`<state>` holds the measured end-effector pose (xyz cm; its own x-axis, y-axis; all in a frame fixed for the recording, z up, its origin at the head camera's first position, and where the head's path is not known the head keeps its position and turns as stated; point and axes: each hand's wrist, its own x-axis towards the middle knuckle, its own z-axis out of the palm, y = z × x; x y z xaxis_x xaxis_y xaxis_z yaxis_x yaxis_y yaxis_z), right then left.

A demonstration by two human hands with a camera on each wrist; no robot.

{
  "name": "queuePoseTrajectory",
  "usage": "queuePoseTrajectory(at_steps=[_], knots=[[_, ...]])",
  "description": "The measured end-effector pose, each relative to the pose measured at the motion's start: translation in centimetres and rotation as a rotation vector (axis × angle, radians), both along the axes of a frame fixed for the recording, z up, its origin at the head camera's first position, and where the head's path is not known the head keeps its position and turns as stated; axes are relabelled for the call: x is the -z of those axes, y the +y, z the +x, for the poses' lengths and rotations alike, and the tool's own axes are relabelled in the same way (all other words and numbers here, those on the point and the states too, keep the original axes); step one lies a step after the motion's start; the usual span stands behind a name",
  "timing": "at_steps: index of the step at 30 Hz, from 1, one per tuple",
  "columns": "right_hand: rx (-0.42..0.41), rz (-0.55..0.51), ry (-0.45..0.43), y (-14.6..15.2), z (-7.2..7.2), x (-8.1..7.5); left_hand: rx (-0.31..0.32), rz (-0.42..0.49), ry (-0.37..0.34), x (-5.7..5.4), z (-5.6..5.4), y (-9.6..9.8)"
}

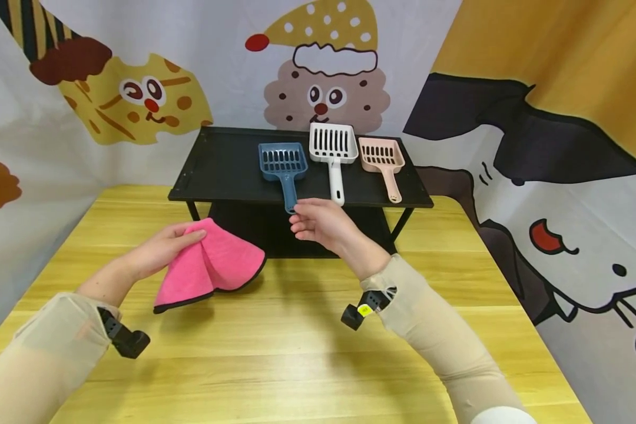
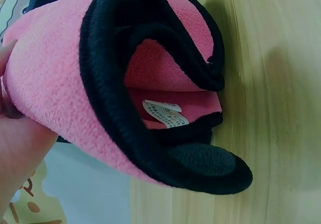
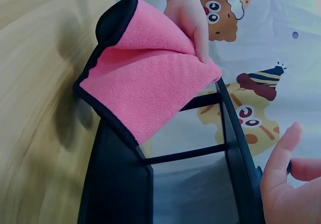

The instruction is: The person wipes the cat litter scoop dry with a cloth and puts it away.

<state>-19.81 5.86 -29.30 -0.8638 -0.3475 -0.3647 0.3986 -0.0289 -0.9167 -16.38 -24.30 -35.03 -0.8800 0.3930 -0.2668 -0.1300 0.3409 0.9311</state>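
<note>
My left hand (image 1: 161, 250) holds a pink cleaning cloth (image 1: 228, 256) with black edging, pinched near its top. The cloth hangs in folds over the table, and in the left wrist view a white label (image 2: 165, 114) shows inside a fold. My right hand (image 1: 325, 224) pinches the handle end of a blue litter scoop (image 1: 283, 160) that lies on the black shelf (image 1: 228, 165), its handle reaching past the front edge. In the right wrist view a dark bit of handle shows between the thumb and a finger (image 3: 303, 169).
Beside the blue scoop on the shelf lie a white litter scoop (image 1: 333, 144) and a pink litter scoop (image 1: 383, 156). The shelf stands on thin black legs at the back of the wooden table (image 1: 275, 353). A printed curtain (image 1: 233, 59) hangs behind.
</note>
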Motion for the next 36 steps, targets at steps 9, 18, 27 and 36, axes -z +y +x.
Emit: queuePoseTrajectory(at_steps=[9,18,27,36], knots=[[0.051,-0.036,-0.015,-1.2,-1.1,-0.2,0.0,-0.015,0.008,0.1,0.1,-0.5],[0.053,-0.1,-0.005,-2.1,-1.6,-0.6,0.009,-0.036,0.02,0.0,0.2,-1.0],[-0.015,-0.175,0.052,-1.3,-0.4,-0.2,-0.071,-0.139,0.071,-0.3,0.6,-4.3],[-0.175,-0.088,0.076,1.1,1.8,1.0,-0.294,-0.531,0.51,-0.6,2.3,-6.6]])
